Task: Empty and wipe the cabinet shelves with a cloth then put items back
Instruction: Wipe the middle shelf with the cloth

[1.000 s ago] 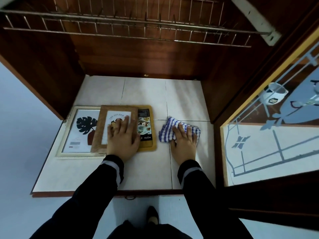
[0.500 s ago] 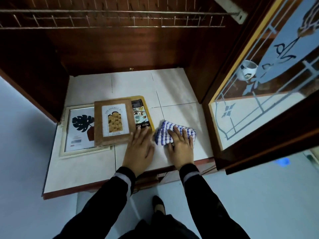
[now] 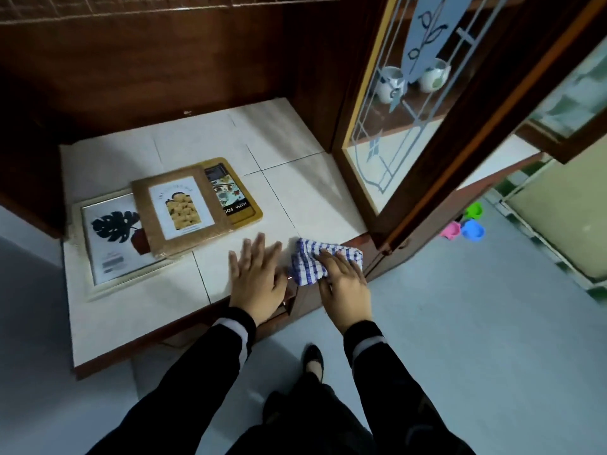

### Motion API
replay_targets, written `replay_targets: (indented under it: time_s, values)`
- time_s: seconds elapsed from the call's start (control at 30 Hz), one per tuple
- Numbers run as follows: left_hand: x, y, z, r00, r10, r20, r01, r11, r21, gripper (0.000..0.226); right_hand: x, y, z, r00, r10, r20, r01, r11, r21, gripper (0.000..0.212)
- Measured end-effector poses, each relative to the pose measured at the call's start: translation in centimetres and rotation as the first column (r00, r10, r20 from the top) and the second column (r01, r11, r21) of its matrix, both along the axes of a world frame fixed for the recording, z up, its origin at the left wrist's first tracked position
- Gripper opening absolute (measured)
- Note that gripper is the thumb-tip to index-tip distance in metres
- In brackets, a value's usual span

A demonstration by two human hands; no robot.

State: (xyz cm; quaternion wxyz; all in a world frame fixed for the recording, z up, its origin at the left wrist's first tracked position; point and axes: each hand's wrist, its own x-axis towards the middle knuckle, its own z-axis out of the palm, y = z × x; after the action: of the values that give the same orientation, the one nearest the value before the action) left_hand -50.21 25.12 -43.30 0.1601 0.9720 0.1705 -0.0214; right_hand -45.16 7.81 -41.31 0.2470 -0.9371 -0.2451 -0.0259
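On the white shelf [image 3: 295, 178] three frames [image 3: 179, 208] lie overlapped at the left. Just right of them the left hand [image 3: 258, 277] rests flat near the front edge, its fingers spread wide and holding nothing. Beside it, at the shelf's front right corner, the right hand [image 3: 345, 284] presses the bunched checked cloth [image 3: 310, 262] with fingers laid across it, and the glass door [image 3: 410, 126] stands open at the far right.
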Motion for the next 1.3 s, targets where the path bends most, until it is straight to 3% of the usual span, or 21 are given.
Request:
replay_targets:
  time_s: [0.13,0.37,0.5,0.63,0.83,1.03,1.3]
  values:
    - [0.1,-2.4,0.0,0.998,-0.061,-0.003,0.060,0.998,-0.029,0.068,-1.7,-2.6,0.0,0.986,-0.158,0.047,0.156,0.987,0.048,0.040]
    - [0.6,-8.8,0.3,0.967,-0.253,-0.016,0.251,0.965,-0.082,0.067,-2.2,-8.6,-0.8,0.889,-0.413,-0.195,0.436,0.895,0.091,0.021]
    - [1.3,-13.5,0.5,0.912,-0.411,-0.020,0.399,0.895,-0.198,0.061,-2.0,-12.3,-0.4,0.790,-0.524,-0.318,0.601,0.764,0.236,0.020]
    - [2.9,-17.6,0.7,0.896,-0.443,-0.013,0.412,0.843,-0.346,0.052,-1.6,-16.7,0.9,0.714,-0.580,-0.392,0.698,0.632,0.337,0.014]
    - [6.5,-24.6,2.0,0.916,-0.382,0.122,0.388,0.767,-0.510,0.037,1.1,-24.1,1.7,0.663,-0.619,-0.421,0.748,0.576,0.331,0.016]
    - [10.7,-31.5,3.6,0.956,-0.253,0.151,0.290,0.719,-0.632,0.035,4.7,-30.8,3.2,0.736,-0.542,-0.406,0.677,0.598,0.429,0.013]
    - [16.7,-39.5,5.1,0.974,-0.152,0.167,0.225,0.693,-0.684,0.035,11.2,-38.5,4.4,0.819,-0.456,-0.350,0.574,0.669,0.472,0.009]
